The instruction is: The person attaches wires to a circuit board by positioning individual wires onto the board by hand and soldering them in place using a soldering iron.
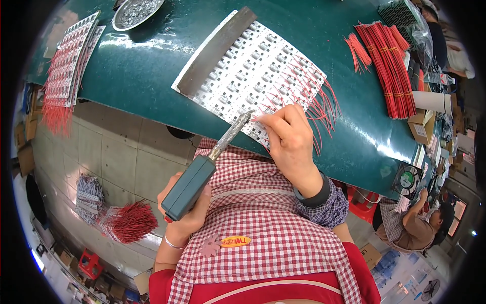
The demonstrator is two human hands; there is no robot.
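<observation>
My left hand (201, 209) is wrapped round the dark green body of a soldering gun (190, 187). Its metal tip reaches up and right to the near edge of a white circuit board panel (206, 87). Pinched together right beside that tip, the fingers of my right hand (292, 139) hold a thin red wire, mostly hidden by the fingertips. Rows of small components cover the panel, and many red wires (331, 96) stick out from its right part. A dark flat bar (217, 50) lies across the panel's left side.
The green table (142, 66) also bears a metal bowl (136, 14), stacked wired panels (71, 66) overhanging its left edge, and bundled red wires (387, 68). A small fan (406, 178) stands at the right. Wire bundles (129, 221) lie on the floor; a co-worker (412, 225) sits at right.
</observation>
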